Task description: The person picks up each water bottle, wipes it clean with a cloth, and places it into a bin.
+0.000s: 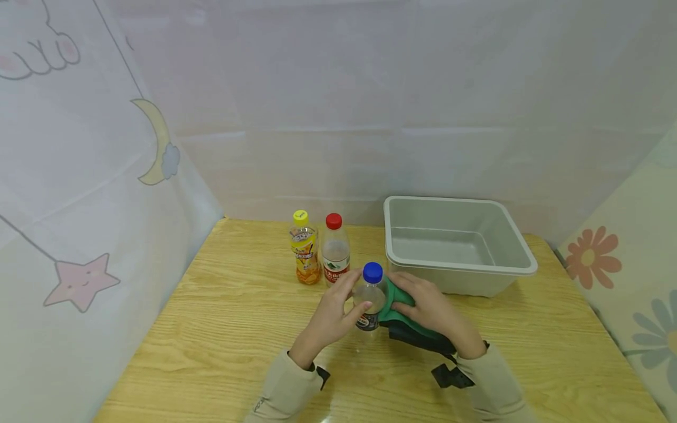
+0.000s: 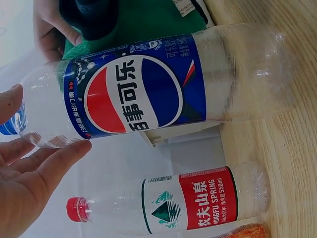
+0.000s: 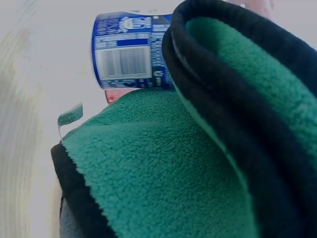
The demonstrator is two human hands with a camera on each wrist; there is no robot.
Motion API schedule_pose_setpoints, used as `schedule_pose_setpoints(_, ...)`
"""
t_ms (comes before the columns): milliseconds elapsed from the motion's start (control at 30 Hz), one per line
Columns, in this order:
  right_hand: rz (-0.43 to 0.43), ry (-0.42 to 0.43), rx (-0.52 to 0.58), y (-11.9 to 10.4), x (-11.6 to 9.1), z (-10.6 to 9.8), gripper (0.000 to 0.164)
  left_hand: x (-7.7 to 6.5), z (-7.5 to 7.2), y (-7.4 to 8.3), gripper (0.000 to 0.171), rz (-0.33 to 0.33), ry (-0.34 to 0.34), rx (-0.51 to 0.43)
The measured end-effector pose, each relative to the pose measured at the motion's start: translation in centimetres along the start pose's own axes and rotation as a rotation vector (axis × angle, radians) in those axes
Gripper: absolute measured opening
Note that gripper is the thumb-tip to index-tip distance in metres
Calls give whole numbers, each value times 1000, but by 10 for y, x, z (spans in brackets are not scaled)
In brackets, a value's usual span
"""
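Observation:
A clear Pepsi bottle with a blue cap stands upright on the table. My left hand holds it near the top, thumb on one side and fingers on the other. On the bottle's right side, my right hand grips a green cloth with dark edging. The cloth lies against the bottle and hangs in folds below the hand. In the right wrist view, cloth covers part of the bottle's blue label, and the right hand's fingers are largely hidden.
Behind the left hand stand a red-capped Nongfu Spring bottle and a yellow-capped bottle with an orange label. A grey plastic bin sits at the back right of the wooden table. Printed curtains surround the table's back and sides.

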State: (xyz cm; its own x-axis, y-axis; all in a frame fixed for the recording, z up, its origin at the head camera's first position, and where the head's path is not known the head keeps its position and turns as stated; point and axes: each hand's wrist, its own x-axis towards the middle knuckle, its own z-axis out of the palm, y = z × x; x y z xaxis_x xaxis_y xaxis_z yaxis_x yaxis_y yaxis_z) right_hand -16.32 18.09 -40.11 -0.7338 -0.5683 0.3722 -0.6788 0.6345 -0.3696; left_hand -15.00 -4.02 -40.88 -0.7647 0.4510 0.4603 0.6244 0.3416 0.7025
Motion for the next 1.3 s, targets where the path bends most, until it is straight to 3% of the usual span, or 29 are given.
schedule_pose_setpoints(700,57,-136,11,11,-7,30,53,0,1,0,55,-35,-7,-16)
schedule_pose_setpoints(1033,65,-156,-33,15,-13,46,46,3,14,8,61,-93,128,88)
schedule_pose_setpoints(1300,56,-191,21,22,-18,51,48,4,14,6,55,-71,147,61)
